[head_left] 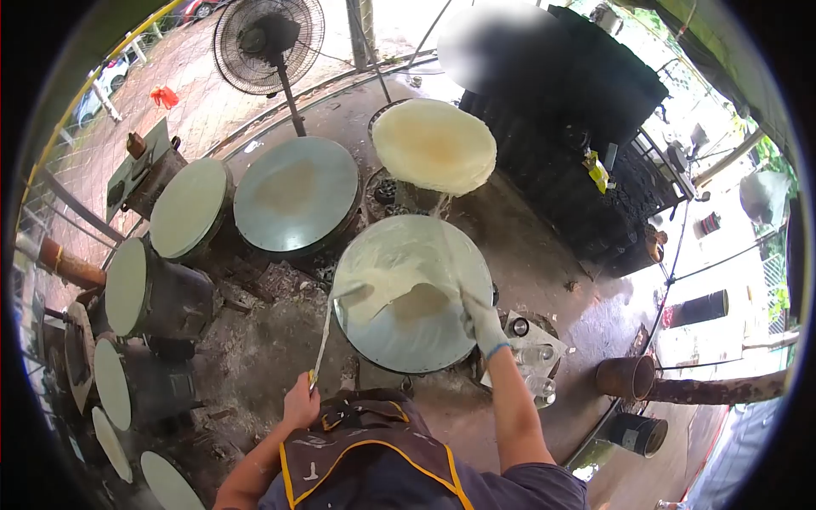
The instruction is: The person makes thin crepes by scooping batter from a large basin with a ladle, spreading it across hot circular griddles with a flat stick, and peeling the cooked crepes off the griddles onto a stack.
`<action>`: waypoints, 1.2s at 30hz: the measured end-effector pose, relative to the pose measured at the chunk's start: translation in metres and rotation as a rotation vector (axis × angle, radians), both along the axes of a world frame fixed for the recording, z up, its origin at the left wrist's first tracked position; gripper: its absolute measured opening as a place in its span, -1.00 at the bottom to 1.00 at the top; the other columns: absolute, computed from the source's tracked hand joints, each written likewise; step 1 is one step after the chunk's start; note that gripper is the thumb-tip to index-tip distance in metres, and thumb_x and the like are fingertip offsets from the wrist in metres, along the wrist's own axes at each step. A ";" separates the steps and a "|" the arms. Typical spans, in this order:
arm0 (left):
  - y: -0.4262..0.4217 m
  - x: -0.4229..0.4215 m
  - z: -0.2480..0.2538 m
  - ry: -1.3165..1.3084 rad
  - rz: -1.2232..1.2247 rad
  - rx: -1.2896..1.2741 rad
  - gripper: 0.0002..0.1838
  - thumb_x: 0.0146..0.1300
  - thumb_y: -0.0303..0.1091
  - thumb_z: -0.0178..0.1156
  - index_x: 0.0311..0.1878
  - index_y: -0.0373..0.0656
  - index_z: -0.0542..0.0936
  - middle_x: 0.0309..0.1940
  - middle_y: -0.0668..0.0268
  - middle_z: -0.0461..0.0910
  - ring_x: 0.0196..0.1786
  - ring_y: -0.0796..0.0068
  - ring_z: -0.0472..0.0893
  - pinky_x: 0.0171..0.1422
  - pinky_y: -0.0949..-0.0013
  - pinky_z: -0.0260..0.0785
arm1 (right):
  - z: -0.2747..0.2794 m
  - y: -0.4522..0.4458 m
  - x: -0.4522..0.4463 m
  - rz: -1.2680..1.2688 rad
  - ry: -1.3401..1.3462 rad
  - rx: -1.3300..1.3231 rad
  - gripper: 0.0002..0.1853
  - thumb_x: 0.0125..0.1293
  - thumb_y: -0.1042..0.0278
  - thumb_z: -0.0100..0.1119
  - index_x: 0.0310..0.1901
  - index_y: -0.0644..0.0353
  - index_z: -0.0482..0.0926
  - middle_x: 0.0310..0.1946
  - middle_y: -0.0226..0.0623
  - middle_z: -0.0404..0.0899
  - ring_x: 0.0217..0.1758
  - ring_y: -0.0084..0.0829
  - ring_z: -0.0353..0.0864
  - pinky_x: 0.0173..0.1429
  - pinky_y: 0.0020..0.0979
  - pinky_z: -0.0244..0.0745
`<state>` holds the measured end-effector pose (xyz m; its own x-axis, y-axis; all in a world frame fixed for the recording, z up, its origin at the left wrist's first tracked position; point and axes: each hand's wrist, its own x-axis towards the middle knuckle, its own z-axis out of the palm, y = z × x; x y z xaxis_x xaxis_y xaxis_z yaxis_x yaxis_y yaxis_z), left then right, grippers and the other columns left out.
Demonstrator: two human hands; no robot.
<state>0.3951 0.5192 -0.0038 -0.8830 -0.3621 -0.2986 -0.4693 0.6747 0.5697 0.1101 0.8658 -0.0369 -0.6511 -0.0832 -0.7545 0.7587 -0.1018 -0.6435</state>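
At the round plate (399,347), gloved R hand (480,321) is by the pale batter (404,255), can't tell if pinching; L hand (302,401) is closed round a scraper (324,342).

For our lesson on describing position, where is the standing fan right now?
In the head view, the standing fan is at the upper left, beyond the round griddle with a brown patch.

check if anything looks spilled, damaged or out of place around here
Pale, crusty residue litters the floor left of the near griddle, like spilled scraps. The pale layer on that griddle looks uneven, leaving its near side bare. Nothing looks clearly damaged.
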 end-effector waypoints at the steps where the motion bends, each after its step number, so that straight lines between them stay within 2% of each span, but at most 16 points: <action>1: 0.003 0.009 -0.001 -0.051 -0.014 -0.057 -0.58 0.19 -0.37 0.06 0.14 -0.17 0.32 -0.20 -0.10 0.56 -0.20 -0.19 0.56 -0.17 -0.07 0.39 | 0.004 -0.008 -0.004 0.197 0.074 0.079 -0.75 0.26 0.19 0.21 -0.05 -0.03 0.65 -0.64 -0.50 0.44 -0.75 -0.71 0.23 -0.70 -0.59 0.10; 3: 0.006 0.030 -0.001 -0.097 -0.043 -0.151 -0.57 0.19 -0.36 0.05 0.15 -0.16 0.32 -0.14 -0.07 0.55 -0.21 -0.18 0.57 -0.15 -0.07 0.41 | 0.008 -0.033 0.003 0.577 0.220 0.230 -0.73 0.27 0.13 0.19 -0.05 0.00 0.65 -0.62 -0.46 0.47 -0.75 -0.68 0.24 -0.72 -0.52 0.10; 6: 0.007 0.060 -0.002 -0.075 -0.080 -0.226 -0.55 0.17 -0.37 0.05 0.16 -0.17 0.32 -0.08 -0.04 0.53 -0.21 -0.16 0.58 -0.15 -0.06 0.42 | 0.024 -0.033 0.032 0.740 -0.050 0.038 -0.68 0.25 0.18 0.21 0.04 -0.05 0.62 -0.63 -0.54 0.43 -0.77 -0.72 0.23 -0.72 -0.59 0.12; 9: 0.009 0.076 -0.005 -0.017 -0.105 -0.279 -0.53 0.16 -0.39 0.05 0.17 -0.22 0.31 -0.09 -0.04 0.52 -0.23 -0.15 0.58 -0.19 -0.05 0.44 | 0.012 0.002 0.040 0.595 0.132 0.172 -0.67 0.26 0.16 0.20 0.05 -0.05 0.62 -0.62 -0.54 0.43 -0.75 -0.71 0.23 -0.72 -0.56 0.13; 12: 0.017 0.078 0.002 0.087 -0.155 -0.316 -0.51 0.15 -0.42 0.06 0.18 -0.26 0.30 -0.12 -0.05 0.52 -0.26 -0.14 0.59 -0.24 -0.04 0.45 | 0.012 -0.005 0.033 0.183 0.179 0.220 -0.65 0.26 0.15 0.17 0.08 -0.04 0.61 -0.58 -0.46 0.47 -0.75 -0.67 0.22 -0.70 -0.55 0.11; 13: 0.019 0.077 0.002 0.105 -0.166 -0.327 -0.51 0.16 -0.43 0.06 0.19 -0.26 0.30 -0.13 -0.05 0.52 -0.27 -0.13 0.59 -0.25 -0.03 0.45 | 0.023 -0.010 0.038 0.414 0.293 0.217 -0.63 0.26 0.20 0.17 0.10 -0.04 0.59 -0.60 -0.48 0.45 -0.76 -0.69 0.19 -0.70 -0.58 0.10; 16: 0.017 0.082 -0.002 0.104 -0.178 -0.333 -0.51 0.16 -0.43 0.07 0.19 -0.27 0.30 -0.14 -0.05 0.53 -0.28 -0.12 0.59 -0.27 -0.04 0.45 | 0.028 -0.014 0.052 0.728 0.050 -0.032 -0.63 0.27 0.22 0.16 0.12 0.04 0.58 -0.58 -0.48 0.44 -0.75 -0.70 0.18 -0.69 -0.59 0.09; 19: 0.011 0.083 0.003 0.125 -0.182 -0.312 -0.51 0.17 -0.42 0.07 0.19 -0.27 0.30 -0.13 -0.07 0.53 -0.26 -0.13 0.59 -0.25 -0.04 0.44 | 0.033 0.014 0.076 0.571 0.176 0.043 -0.62 0.30 0.23 0.15 0.12 0.11 0.57 -0.57 -0.48 0.45 -0.75 -0.71 0.18 -0.69 -0.60 0.10; 22: 0.000 0.082 0.003 0.174 -0.216 -0.260 -0.52 0.20 -0.41 0.06 0.20 -0.28 0.29 -0.11 -0.08 0.53 -0.22 -0.14 0.58 -0.21 -0.04 0.43 | 0.037 0.005 0.107 -0.042 0.162 0.018 -0.60 0.32 0.26 0.15 0.18 0.10 0.52 -0.59 -0.50 0.43 -0.74 -0.71 0.21 -0.69 -0.61 0.07; 25: -0.016 0.076 0.004 0.200 -0.270 -0.226 -0.54 0.23 -0.42 0.06 0.19 -0.29 0.30 -0.08 -0.08 0.53 -0.17 -0.16 0.57 -0.15 -0.03 0.43 | 0.012 -0.008 0.133 0.357 0.105 -0.023 -0.61 0.34 0.28 0.13 0.19 0.08 0.51 -0.57 -0.51 0.43 -0.70 -0.72 0.28 -0.67 -0.63 0.11; 28: -0.039 0.069 0.011 0.213 -0.297 -0.137 -0.56 0.22 -0.42 0.08 0.17 -0.30 0.33 -0.08 -0.09 0.53 -0.13 -0.16 0.56 -0.11 -0.01 0.42 | 0.009 -0.015 0.171 0.260 0.039 0.015 -0.63 0.34 0.28 0.13 0.16 0.09 0.53 -0.54 -0.54 0.43 -0.66 -0.73 0.34 -0.66 -0.64 0.13; 29: -0.050 0.069 0.012 0.217 -0.297 -0.097 -0.56 0.22 -0.42 0.09 0.16 -0.31 0.35 -0.09 -0.09 0.53 -0.12 -0.16 0.56 -0.10 0.00 0.42 | 0.008 -0.015 0.190 0.212 0.045 0.016 -0.60 0.33 0.27 0.16 0.19 0.08 0.50 -0.48 -0.48 0.49 -0.66 -0.71 0.30 -0.66 -0.68 0.13; 32: -0.084 0.064 0.009 0.350 -0.306 0.071 -0.59 0.21 -0.44 0.11 0.13 -0.32 0.39 -0.15 -0.09 0.55 -0.14 -0.16 0.55 -0.10 0.06 0.43 | -0.004 -0.054 0.265 -0.245 0.145 -0.209 -0.54 0.33 0.28 0.16 0.26 0.04 0.41 -0.46 -0.47 0.50 -0.65 -0.69 0.34 -0.66 -0.64 0.17; 33: -0.093 0.060 0.011 0.358 -0.311 0.119 -0.60 0.21 -0.44 0.11 0.13 -0.33 0.39 -0.19 -0.07 0.55 -0.16 -0.10 0.57 -0.11 0.10 0.43 | 0.026 -0.103 0.275 -0.438 -0.041 -0.081 -0.52 0.34 0.27 0.15 0.28 0.05 0.34 -0.45 -0.46 0.52 -0.66 -0.67 0.36 -0.66 -0.60 0.19; 35: -0.112 0.052 0.024 0.369 -0.309 0.209 -0.61 0.22 -0.45 0.12 0.12 -0.34 0.40 -0.27 -0.01 0.56 -0.21 0.01 0.59 -0.13 0.18 0.43 | 0.018 -0.171 0.286 -0.290 -0.037 -0.200 -0.56 0.36 0.27 0.12 0.25 0.10 0.38 -0.44 -0.41 0.54 -0.66 -0.67 0.36 -0.64 -0.59 0.22; 36: -0.123 0.049 0.028 0.371 -0.315 0.238 -0.62 0.24 -0.45 0.11 0.12 -0.33 0.40 -0.32 0.05 0.54 -0.28 0.13 0.58 -0.20 0.25 0.41 | 0.010 -0.205 0.279 -0.163 0.024 -0.209 -0.58 0.37 0.27 0.10 0.23 0.12 0.39 -0.44 -0.39 0.54 -0.67 -0.66 0.36 -0.63 -0.59 0.23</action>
<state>0.4438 0.3959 0.0242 -0.9996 -0.0237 0.0122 -0.0039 0.5825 0.8128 0.3896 0.6609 -0.0269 -0.6865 -0.1283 -0.7158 0.7059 -0.3541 -0.6135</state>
